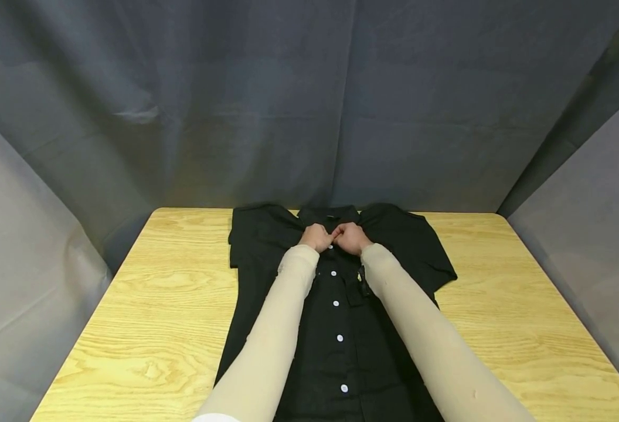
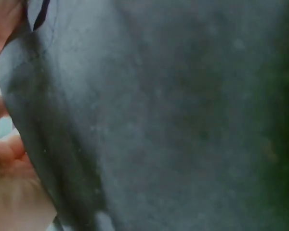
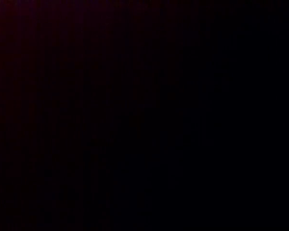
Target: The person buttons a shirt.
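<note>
A black short-sleeved shirt lies spread on the table, collar at the far edge and white buttons down its front. Just below the collar, my left hand pinches the front placket. My right hand meets it there, fingertips touching, and pinches the same strip of cloth. Whatever lies between the fingertips is too small to tell. In the left wrist view, dark cloth fills most of the frame, with fingers at its left edge. The right wrist view is almost wholly black.
The wooden table shows bare on both sides of the shirt. A grey curtain hangs behind its far edge, and paler grey cloth stands along the right. A small dark item is by my right wrist.
</note>
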Demonstrator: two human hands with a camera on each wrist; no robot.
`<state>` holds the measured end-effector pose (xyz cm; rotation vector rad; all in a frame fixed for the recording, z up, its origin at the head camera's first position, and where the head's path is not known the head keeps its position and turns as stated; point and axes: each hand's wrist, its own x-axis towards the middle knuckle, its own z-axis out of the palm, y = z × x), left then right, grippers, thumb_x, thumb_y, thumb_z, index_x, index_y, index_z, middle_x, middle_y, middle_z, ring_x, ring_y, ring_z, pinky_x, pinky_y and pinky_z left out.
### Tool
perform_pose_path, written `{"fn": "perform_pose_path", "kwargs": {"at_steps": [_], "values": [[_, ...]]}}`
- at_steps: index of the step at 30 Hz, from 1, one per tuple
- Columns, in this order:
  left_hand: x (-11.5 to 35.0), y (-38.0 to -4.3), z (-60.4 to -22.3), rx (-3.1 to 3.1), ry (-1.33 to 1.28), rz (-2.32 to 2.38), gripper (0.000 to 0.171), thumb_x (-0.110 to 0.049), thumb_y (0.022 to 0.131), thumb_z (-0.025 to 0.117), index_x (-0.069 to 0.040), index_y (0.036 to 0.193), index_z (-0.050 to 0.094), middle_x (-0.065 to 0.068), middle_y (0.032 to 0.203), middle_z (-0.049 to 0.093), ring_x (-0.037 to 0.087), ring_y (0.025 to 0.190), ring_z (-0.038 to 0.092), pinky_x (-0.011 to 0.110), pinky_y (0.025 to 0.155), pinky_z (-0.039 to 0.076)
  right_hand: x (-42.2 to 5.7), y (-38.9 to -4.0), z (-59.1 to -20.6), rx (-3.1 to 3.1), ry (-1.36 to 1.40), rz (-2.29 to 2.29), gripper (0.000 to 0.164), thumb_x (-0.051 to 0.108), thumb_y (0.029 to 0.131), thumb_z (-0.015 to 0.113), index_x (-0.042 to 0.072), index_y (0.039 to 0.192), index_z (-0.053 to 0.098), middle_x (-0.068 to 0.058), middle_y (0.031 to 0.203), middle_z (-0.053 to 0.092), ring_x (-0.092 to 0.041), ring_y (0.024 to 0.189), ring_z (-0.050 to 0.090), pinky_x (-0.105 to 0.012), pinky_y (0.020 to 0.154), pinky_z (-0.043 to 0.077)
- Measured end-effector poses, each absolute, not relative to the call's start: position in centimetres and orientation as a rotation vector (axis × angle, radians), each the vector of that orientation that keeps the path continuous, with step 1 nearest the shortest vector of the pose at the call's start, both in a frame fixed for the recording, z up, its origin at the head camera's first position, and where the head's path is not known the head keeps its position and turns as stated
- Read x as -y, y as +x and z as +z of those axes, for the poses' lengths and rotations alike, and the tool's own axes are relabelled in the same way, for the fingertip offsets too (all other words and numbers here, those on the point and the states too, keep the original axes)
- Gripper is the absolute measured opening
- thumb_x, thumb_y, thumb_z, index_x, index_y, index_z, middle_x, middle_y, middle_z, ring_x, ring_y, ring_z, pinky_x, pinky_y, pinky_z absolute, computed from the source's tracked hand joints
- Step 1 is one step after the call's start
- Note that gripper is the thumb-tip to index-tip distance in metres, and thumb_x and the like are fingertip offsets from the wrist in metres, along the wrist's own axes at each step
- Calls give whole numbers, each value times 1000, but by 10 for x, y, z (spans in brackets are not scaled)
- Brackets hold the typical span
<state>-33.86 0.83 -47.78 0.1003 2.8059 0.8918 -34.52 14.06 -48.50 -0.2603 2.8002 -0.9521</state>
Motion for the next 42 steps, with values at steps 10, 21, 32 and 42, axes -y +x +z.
{"fn": "perform_pose_path", "kwargs": {"at_steps": [10, 21, 32, 42], "values": [[-9, -340, -478, -2838, 162, 861, 37, -29, 97, 46, -8, 68, 58, 8, 74, 59, 25, 74, 58, 33, 69, 45, -141, -347, -486, -2850, -285, -932, 12, 12, 86, 57, 6, 88, 67, -5, 83, 65, -22, 75, 56, -33, 72, 44], [-6, -341, -482, -2823, 195, 770, 48, -40, 97, 47, -11, 59, 51, 4, 60, 50, 22, 64, 55, 30, 61, 43, -139, -347, -489, -2824, -299, -909, 14, 10, 87, 55, 6, 88, 68, -4, 82, 64, -21, 75, 56, -31, 72, 44], [2, -343, -476, -2783, 126, 778, 38, -35, 94, 52, -10, 67, 57, 7, 71, 57, 24, 71, 57, 30, 63, 43, -133, -347, -489, -2850, -321, -915, 12, 9, 85, 56, 6, 85, 67, -4, 81, 65, -22, 76, 57, -34, 75, 45], [3, -347, -480, -2783, 151, 804, 40, -28, 91, 58, -15, 55, 47, -1, 53, 44, 17, 58, 51, 26, 55, 39, -136, -347, -491, -2838, -366, -934, 10, 8, 85, 59, 7, 81, 68, -1, 75, 63, -20, 72, 56, -32, 71, 44]]}}
